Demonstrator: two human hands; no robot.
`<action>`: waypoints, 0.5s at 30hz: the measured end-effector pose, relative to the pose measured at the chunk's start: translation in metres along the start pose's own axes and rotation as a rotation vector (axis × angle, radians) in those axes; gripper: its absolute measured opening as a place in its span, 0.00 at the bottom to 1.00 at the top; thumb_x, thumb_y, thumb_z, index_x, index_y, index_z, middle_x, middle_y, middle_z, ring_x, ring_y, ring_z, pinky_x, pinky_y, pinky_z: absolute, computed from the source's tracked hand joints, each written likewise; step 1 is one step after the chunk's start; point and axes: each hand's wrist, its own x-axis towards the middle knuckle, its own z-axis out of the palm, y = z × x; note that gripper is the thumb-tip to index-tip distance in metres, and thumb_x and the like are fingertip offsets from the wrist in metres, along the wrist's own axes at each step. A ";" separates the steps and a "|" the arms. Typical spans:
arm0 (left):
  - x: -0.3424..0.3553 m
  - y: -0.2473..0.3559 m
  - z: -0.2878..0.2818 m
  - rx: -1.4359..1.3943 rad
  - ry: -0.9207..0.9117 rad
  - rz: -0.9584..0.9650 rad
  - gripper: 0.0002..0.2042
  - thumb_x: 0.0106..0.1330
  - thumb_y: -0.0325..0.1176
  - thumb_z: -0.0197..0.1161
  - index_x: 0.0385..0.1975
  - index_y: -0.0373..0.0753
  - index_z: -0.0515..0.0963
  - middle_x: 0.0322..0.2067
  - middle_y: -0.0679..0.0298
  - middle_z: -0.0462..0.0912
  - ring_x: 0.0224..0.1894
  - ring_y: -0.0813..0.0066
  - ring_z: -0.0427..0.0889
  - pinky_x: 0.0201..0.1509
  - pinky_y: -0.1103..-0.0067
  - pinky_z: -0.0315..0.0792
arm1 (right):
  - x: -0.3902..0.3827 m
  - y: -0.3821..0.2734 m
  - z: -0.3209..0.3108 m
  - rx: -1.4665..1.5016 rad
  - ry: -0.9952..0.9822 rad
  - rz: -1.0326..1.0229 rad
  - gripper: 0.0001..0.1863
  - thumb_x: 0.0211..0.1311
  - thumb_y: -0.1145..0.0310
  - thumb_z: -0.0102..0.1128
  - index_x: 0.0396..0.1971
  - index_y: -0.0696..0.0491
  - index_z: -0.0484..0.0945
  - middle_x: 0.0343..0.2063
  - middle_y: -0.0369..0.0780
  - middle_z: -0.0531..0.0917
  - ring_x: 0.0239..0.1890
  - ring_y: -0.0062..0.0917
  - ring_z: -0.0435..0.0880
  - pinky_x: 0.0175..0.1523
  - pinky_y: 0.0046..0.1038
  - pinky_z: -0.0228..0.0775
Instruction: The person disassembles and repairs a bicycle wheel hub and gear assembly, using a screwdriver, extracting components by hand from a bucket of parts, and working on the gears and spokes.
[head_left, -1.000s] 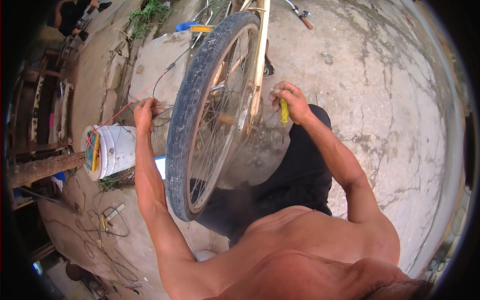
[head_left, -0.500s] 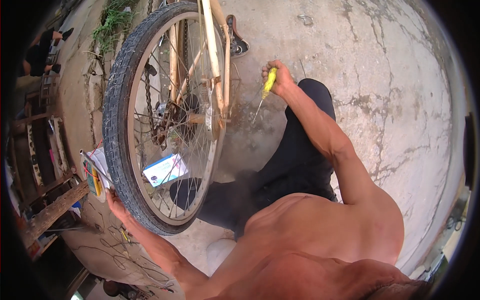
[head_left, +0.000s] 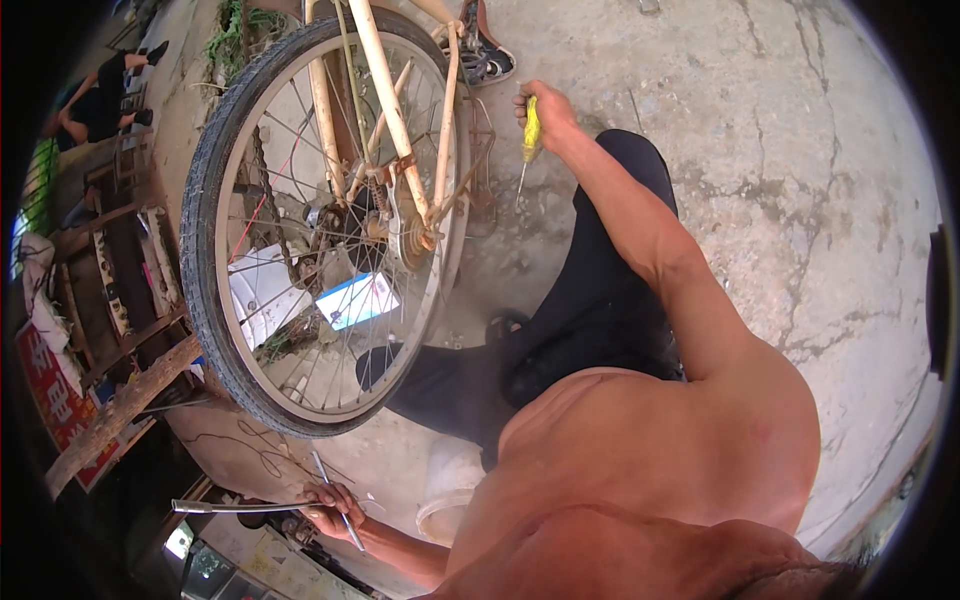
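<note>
My right hand is closed round a screwdriver with a yellow handle, its thin shaft pointing down toward the ground. At the lower left my left hand grips a T-handle wrench near its silver crossbar, the long shaft reaching out to the left. Between my arms and the far side stands a bicycle wheel with a black tyre. It is mounted in a cream, rust-marked bicycle frame. Neither hand touches the wheel.
Behind the spokes are a white bucket and a blue-and-white box. A wooden beam and rack lie at the left. A pale bucket stands by my body. Farther off, a person sits at the upper left.
My left hand has come back from beyond the tyre to the lower left, bringing the wrench along. The wheel appears slightly higher and farther left. The screwdriver stays in my right hand.
</note>
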 end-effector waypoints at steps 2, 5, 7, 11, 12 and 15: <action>-0.010 -0.007 0.036 0.130 -0.070 0.022 0.14 0.73 0.39 0.66 0.47 0.35 0.74 0.28 0.62 0.71 0.17 0.78 0.69 0.19 0.82 0.68 | 0.002 -0.002 -0.004 -0.079 -0.017 -0.003 0.13 0.63 0.62 0.61 0.37 0.57 0.77 0.32 0.41 0.83 0.30 0.26 0.81 0.33 0.29 0.73; -0.027 -0.025 0.064 0.142 -0.115 -0.116 0.14 0.68 0.36 0.70 0.42 0.32 0.75 0.27 0.60 0.74 0.17 0.78 0.69 0.18 0.82 0.63 | 0.000 -0.001 0.005 -0.097 -0.029 -0.004 0.13 0.63 0.61 0.61 0.37 0.57 0.77 0.32 0.41 0.83 0.29 0.26 0.81 0.33 0.29 0.74; -0.031 -0.056 0.089 0.114 -0.092 -0.266 0.15 0.66 0.35 0.72 0.40 0.30 0.77 0.27 0.59 0.75 0.17 0.79 0.69 0.18 0.83 0.61 | -0.003 0.000 0.011 -0.108 -0.027 -0.026 0.13 0.62 0.62 0.60 0.36 0.58 0.78 0.31 0.41 0.83 0.28 0.27 0.82 0.32 0.30 0.74; -0.024 -0.140 0.132 0.028 -0.052 -0.662 0.10 0.66 0.32 0.71 0.38 0.32 0.80 0.25 0.59 0.79 0.17 0.82 0.69 0.18 0.85 0.59 | -0.001 -0.010 -0.006 -0.095 0.011 -0.042 0.14 0.63 0.62 0.59 0.37 0.59 0.78 0.31 0.43 0.84 0.27 0.29 0.82 0.32 0.32 0.74; -0.021 -0.160 0.142 0.033 -0.020 -0.751 0.08 0.67 0.31 0.70 0.38 0.33 0.80 0.24 0.60 0.80 0.17 0.82 0.69 0.18 0.85 0.59 | -0.002 -0.012 -0.008 -0.098 0.014 -0.043 0.14 0.63 0.62 0.59 0.37 0.59 0.78 0.31 0.43 0.84 0.27 0.29 0.82 0.32 0.32 0.74; 0.008 -0.218 0.169 0.249 -0.034 -0.954 0.06 0.70 0.30 0.67 0.38 0.35 0.80 0.24 0.64 0.80 0.16 0.83 0.68 0.17 0.85 0.59 | -0.010 -0.019 -0.018 -0.090 0.027 -0.059 0.15 0.64 0.62 0.60 0.41 0.59 0.78 0.33 0.44 0.84 0.27 0.29 0.82 0.32 0.32 0.74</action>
